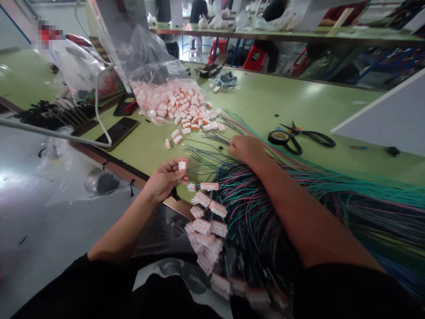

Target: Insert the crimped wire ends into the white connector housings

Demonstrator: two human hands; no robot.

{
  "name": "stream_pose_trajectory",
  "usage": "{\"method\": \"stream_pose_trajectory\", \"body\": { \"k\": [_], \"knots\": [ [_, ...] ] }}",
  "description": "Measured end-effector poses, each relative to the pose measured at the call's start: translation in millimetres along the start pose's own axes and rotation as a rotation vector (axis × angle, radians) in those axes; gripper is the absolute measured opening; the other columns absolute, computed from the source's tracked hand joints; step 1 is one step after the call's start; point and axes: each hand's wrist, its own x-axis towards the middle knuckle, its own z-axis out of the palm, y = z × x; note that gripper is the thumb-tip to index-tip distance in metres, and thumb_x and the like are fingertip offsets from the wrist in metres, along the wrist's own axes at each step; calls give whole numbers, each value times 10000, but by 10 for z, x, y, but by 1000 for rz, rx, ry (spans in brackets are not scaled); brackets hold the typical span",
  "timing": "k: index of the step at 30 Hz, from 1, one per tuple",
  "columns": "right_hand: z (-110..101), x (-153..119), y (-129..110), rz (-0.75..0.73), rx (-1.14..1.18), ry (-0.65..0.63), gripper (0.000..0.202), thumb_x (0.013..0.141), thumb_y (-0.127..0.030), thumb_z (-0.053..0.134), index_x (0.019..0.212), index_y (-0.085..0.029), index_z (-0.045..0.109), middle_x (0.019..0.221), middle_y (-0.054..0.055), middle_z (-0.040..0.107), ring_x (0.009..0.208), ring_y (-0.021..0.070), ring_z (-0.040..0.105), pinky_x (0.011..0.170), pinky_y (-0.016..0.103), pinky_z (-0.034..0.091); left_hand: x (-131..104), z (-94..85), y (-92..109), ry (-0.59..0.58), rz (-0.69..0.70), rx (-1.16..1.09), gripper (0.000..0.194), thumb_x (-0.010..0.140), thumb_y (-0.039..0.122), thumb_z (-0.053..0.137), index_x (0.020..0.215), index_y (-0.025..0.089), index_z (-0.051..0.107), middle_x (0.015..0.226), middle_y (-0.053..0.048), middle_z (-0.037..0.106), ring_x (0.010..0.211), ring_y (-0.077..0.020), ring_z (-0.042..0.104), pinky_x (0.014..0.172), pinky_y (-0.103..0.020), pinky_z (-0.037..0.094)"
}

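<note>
Between the thumb and fingers of my left hand (169, 177) is a small white and orange connector housing (182, 165), held just above the table's front edge. My right hand (245, 149) is curled closed over the thin wires (212, 138) further right; its fingertips are hidden, so what it grips cannot be made out. Below and between the hands, a large bundle of green, pink and dark wires (252, 190) hangs over the edge. Many of these wires end in white and orange connectors (210, 186), stacked down toward my lap.
Loose connector housings (182, 104) spill from a clear plastic bag (156, 66) at the back. A phone (117, 133) lies at left beside a bent metal rod (97, 102). Black-handled scissors (314, 136) and a tape roll (279, 137) lie to the right. People sit at a far bench.
</note>
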Motion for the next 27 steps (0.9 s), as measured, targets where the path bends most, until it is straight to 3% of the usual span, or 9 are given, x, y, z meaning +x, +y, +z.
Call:
{"method": "stream_pose_trajectory", "body": {
  "k": [5,11,14,17,21,24,27],
  "knots": [
    [5,90,165,2,229,-63,333,798,-190,387,868,-143,708,802,101,703,742,187,612,598,263,378,4,-3,-1,19,1,2,288,505,87,808,766,130,696,549,26,625,456,-70,585,437,-138,485],
    [38,-2,-42,-110,9,25,299,788,-237,440,901,-158,705,933,137,691,853,228,598,647,295,359,-2,16,0,36,-2,19,239,583,45,749,799,125,685,540,28,605,464,-70,580,444,-148,484],
    [45,3,-48,-69,64,21,277,786,-215,442,866,-152,699,911,142,687,839,219,595,652,290,363,-3,24,3,43,-1,31,222,596,41,744,792,121,679,534,29,600,460,-67,579,442,-144,485],
    [74,82,92,37,349,56,257,775,-213,434,827,-148,677,809,110,677,748,199,585,641,285,380,0,27,3,58,-5,35,221,591,35,745,783,122,677,548,28,612,456,-62,578,435,-137,484],
    [70,134,164,140,993,149,235,734,-199,452,871,-136,633,635,21,592,524,111,480,554,250,382,6,20,-6,47,2,8,248,568,34,755,786,124,678,548,29,620,459,-65,582,435,-136,487],
    [-39,1,-64,-52,1209,138,245,709,-234,529,913,-146,632,661,3,601,524,86,467,557,241,390,6,20,-8,54,-2,7,250,572,34,753,793,123,675,543,29,617,468,-69,586,449,-142,494],
    [-179,-238,-407,-319,1101,116,194,721,-286,567,844,-168,660,710,10,633,579,90,489,574,239,385,4,22,-2,55,-4,2,238,593,32,741,802,123,674,561,25,621,475,-70,585,464,-154,501]
  ]
}}
